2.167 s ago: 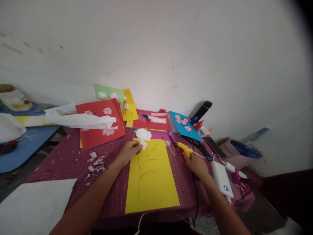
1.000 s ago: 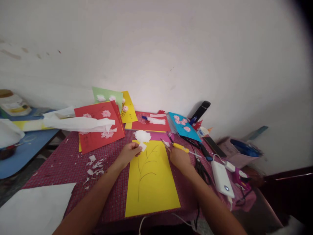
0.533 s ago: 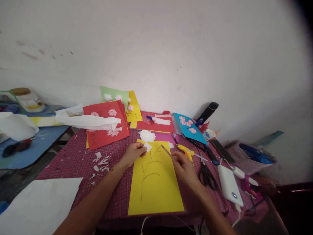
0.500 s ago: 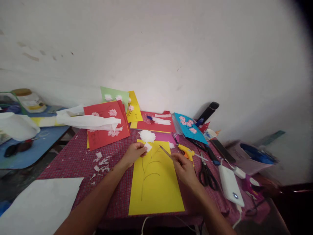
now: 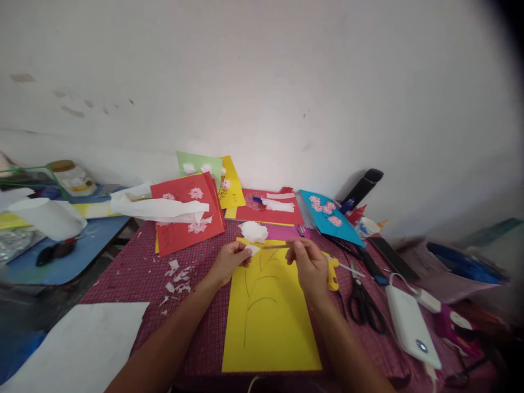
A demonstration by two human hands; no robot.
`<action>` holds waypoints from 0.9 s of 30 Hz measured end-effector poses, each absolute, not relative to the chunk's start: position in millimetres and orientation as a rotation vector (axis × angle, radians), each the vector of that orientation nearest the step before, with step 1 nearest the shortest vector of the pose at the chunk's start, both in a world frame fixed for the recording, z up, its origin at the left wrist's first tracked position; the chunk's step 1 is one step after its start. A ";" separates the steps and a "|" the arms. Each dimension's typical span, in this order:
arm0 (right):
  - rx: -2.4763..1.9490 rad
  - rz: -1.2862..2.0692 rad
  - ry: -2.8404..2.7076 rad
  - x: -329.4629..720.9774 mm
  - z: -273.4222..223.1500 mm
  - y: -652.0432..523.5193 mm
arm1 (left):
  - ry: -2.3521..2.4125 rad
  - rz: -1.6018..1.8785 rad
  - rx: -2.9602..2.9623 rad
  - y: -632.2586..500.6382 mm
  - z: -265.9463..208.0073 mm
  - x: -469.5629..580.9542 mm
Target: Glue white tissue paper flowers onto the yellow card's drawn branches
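Note:
Pinched between the thumb and fingers of my left hand (image 5: pixel 230 263) is a small white tissue paper piece (image 5: pixel 252 249). My right hand (image 5: pixel 310 267) grips a thin pointed stick (image 5: pixel 275 247), held nearly level with its tip close to the tissue piece; whether they touch I cannot tell. Both hands are over the top end of a yellow paper sheet (image 5: pixel 278 333), which bears a drawn stem with curved branches. Just beyond it lies a heap of white tissue pieces (image 5: pixel 254 232).
Scissors (image 5: pixel 362 303), a yellow glue gun (image 5: pixel 332 273) and a white power bank (image 5: pixel 412 322) lie to the right. White scraps (image 5: pixel 178 278) are scattered at left. Red cards (image 5: pixel 184 213) and a blue card (image 5: pixel 329 218) with pink paper flowers stand behind.
My right hand has lifted and turned the stick from slanting over the yellow sheet to nearly level, its tip now by the tissue piece. The whole view has shifted slightly.

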State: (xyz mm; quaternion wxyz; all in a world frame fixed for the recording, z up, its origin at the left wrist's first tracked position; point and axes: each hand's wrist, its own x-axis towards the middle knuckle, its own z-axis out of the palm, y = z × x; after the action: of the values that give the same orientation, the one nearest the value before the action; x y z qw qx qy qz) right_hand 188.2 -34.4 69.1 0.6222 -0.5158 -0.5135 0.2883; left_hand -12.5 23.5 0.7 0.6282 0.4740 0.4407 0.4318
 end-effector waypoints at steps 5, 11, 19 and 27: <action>-1.134 0.952 -1.104 186.0 60.7 -13.3 | 1.027 0.980 1.126 22.3 3.4 -11.9; -1.332 1.305 -1.259 179.9 49.2 -12.4 | 0.994 0.959 1.166 16.8 10.2 -9.6; -1.319 1.170 -1.420 171.1 34.8 -16.9 | 0.974 0.878 1.316 11.0 18.4 -7.4; -1.326 1.191 -1.220 169.3 24.4 -13.0 | 0.960 0.815 1.426 10.0 16.4 -7.8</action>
State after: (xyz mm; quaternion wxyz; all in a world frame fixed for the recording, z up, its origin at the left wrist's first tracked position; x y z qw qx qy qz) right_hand 169.3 -13.0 24.4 0.4714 -0.5413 -0.4982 0.4863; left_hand -7.8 10.0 16.4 0.5808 0.6103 0.4108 0.3486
